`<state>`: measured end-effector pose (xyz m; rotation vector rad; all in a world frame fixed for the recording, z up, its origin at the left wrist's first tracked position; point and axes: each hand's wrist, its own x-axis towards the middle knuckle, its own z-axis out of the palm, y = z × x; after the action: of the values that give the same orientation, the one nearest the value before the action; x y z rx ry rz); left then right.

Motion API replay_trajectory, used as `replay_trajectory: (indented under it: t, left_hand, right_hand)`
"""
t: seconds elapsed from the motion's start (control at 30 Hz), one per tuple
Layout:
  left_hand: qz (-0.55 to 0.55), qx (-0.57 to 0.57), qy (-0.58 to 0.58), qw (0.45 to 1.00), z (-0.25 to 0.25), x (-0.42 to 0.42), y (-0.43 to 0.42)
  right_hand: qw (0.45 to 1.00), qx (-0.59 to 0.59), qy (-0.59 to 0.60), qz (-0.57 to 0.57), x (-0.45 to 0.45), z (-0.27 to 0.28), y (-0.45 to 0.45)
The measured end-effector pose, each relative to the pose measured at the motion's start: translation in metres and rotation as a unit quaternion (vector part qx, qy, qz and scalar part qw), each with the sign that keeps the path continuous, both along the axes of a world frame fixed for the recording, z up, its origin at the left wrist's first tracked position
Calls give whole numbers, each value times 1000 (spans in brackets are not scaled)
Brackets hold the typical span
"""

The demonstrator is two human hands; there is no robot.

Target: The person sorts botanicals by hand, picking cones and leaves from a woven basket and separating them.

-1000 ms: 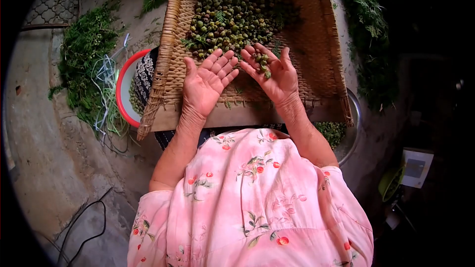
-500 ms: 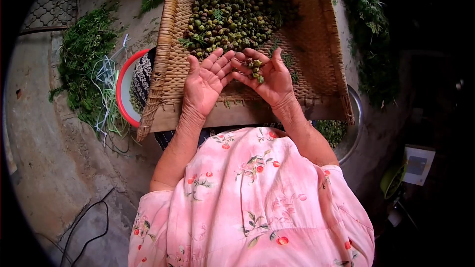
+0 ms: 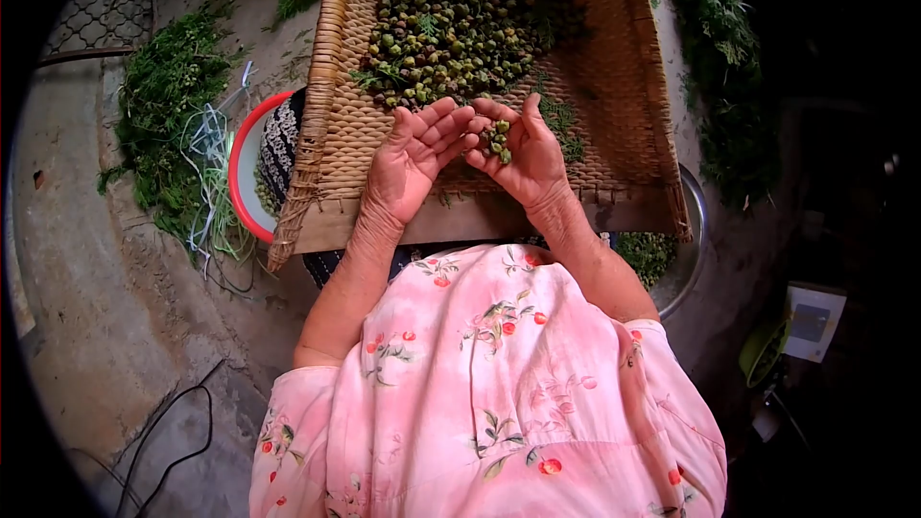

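My right hand (image 3: 533, 161) is cupped palm up over the front of a wicker scoop basket (image 3: 336, 149). A few small green cones (image 3: 498, 141) lie in its palm and against its fingers. Beside it, my left hand (image 3: 411, 158) is turned palm up with fingers stretched out and nothing in it. The fingertips of both hands come close together. Just beyond them, a heap of green and brownish cones (image 3: 451, 43) with bits of leafy sprig fills the back of the basket.
Leafy green branches (image 3: 173, 96) lie on the floor at left, and more branches (image 3: 710, 48) at right. A red-rimmed basin (image 3: 240, 173) stands left of the basket; a metal basin (image 3: 698, 221) with green pieces sits at right. A black cable (image 3: 173, 422) runs lower left.
My left hand has moved slightly right and curled inward, toward my right hand. My right hand still bears the cones, its fingers a little more gathered.
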<state>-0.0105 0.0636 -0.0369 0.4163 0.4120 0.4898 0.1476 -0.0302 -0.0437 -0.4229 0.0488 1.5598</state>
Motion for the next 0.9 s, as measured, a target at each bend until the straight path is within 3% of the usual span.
replay_trajectory:
  t: [0.53,0.6,0.9]
  left_hand:
    - [-1,-9,11,1000,1,3,-2]
    - [-2,-6,12,1000,2,4,-2]
    - [3,0,32,999,2,4,-2]
  right_hand:
    - [995,-97,-30,-23,-3,9,-1]
    - [991,-109,-76,-29,-5,14,-3]
    - [990,-98,-102,-26,3,25,-8]
